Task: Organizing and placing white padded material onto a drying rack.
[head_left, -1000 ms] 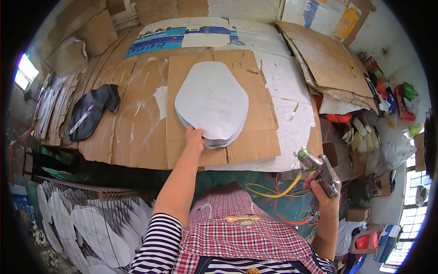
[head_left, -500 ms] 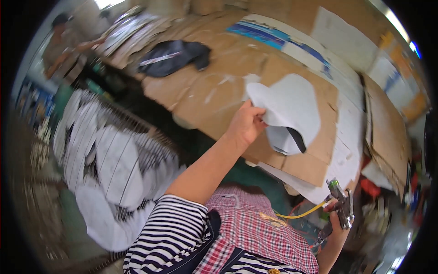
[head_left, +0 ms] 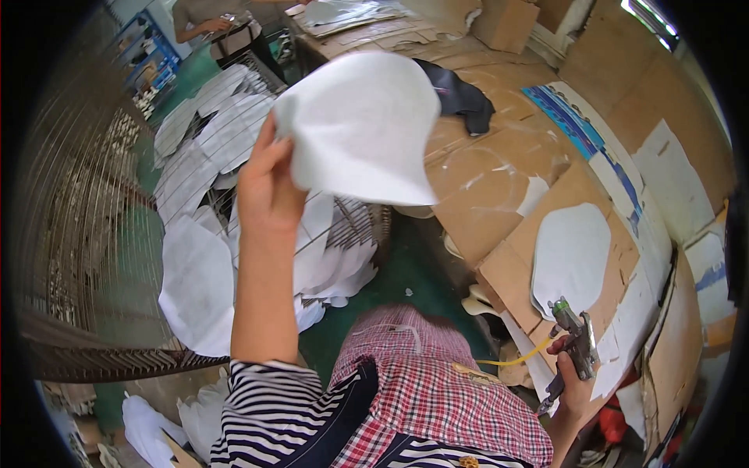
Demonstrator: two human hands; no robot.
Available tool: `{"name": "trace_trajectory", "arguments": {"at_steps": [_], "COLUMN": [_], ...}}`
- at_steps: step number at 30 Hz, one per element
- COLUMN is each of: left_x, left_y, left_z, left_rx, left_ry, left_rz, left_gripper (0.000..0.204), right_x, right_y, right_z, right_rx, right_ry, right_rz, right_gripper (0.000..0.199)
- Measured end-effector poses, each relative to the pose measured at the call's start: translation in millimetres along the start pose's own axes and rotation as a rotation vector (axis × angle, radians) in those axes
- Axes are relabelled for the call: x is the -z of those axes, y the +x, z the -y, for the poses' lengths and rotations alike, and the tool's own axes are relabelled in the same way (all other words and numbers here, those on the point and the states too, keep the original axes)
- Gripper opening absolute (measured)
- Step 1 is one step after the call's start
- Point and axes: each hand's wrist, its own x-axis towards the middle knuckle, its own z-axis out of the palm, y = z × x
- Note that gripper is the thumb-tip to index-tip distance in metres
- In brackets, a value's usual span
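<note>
My left hand (head_left: 268,179) is raised and grips a white, rounded sheet of soft material (head_left: 367,129) by its left edge, over a wire rack (head_left: 94,234) draped with several similar white pieces (head_left: 195,281). My right hand (head_left: 576,382) is low at the right and holds a metal spray gun (head_left: 573,339) with a yellow hose (head_left: 511,360). The gun's nozzle points up beside a stack of white pieces (head_left: 569,253) lying on a cardboard-covered table (head_left: 491,187).
A dark piece of material (head_left: 460,97) lies on the cardboard at the back. Another person (head_left: 214,23) stands at the far top left by the rack. Cardboard sheets and white paper (head_left: 671,164) cover the right side. Green floor (head_left: 406,273) shows between rack and table.
My left hand lifted the top white piece off the stack on the table and swung it left, over the wire rack. My view turned left with it. The spray gun stayed in my right hand.
</note>
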Motion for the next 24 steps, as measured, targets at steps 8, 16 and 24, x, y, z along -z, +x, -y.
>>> {"name": "trace_trajectory", "arguments": {"at_steps": [8, 16, 24], "left_x": [160, 191, 111], "left_y": [-135, -151, -50], "left_z": [-7, -4, 77], "left_rx": [-0.016, -0.299, -0.309], "left_ry": [0.25, 1.591, 1.301], "left_rz": [-0.704, -1.058, -0.527], "left_gripper": [0.071, 0.061, 0.056], "right_x": [-38, -27, 23], "right_y": [36, 27, -38], "right_z": [5, 2, 7], "right_rx": [-0.006, 0.007, 0.035], "right_ry": [-0.033, -0.033, -0.098], "right_rz": [0.196, 0.184, -0.139], "right_gripper": [0.048, 0.048, 0.053]}}
